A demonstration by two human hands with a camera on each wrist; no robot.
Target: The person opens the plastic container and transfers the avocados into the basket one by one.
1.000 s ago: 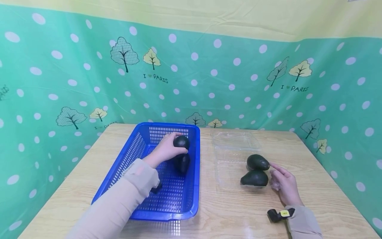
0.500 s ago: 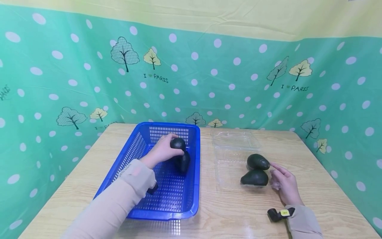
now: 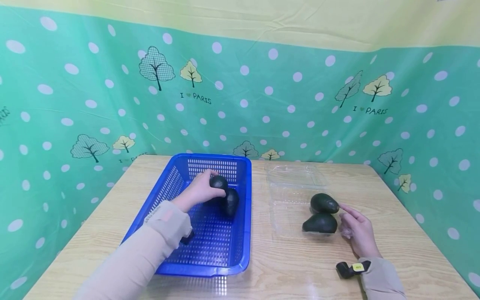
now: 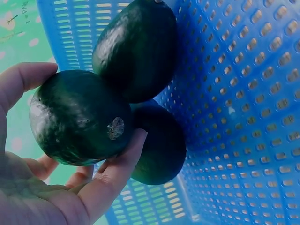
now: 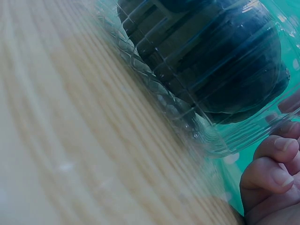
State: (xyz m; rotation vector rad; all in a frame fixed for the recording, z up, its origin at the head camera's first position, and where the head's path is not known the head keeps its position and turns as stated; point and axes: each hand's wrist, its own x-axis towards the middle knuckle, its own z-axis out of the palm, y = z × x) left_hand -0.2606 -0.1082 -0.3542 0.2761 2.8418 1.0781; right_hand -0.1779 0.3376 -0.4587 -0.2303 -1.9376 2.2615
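I see both my arms in long beige sleeves of soft knit, cuffs ending at the wrists. Under my left hand [image 3: 198, 191], a small black camera unit sits below the cuff, which bears faint grey print. Beside my right hand [image 3: 358, 233], another black unit carries a yellow label. Both hands are bare, fingernails short and plain.
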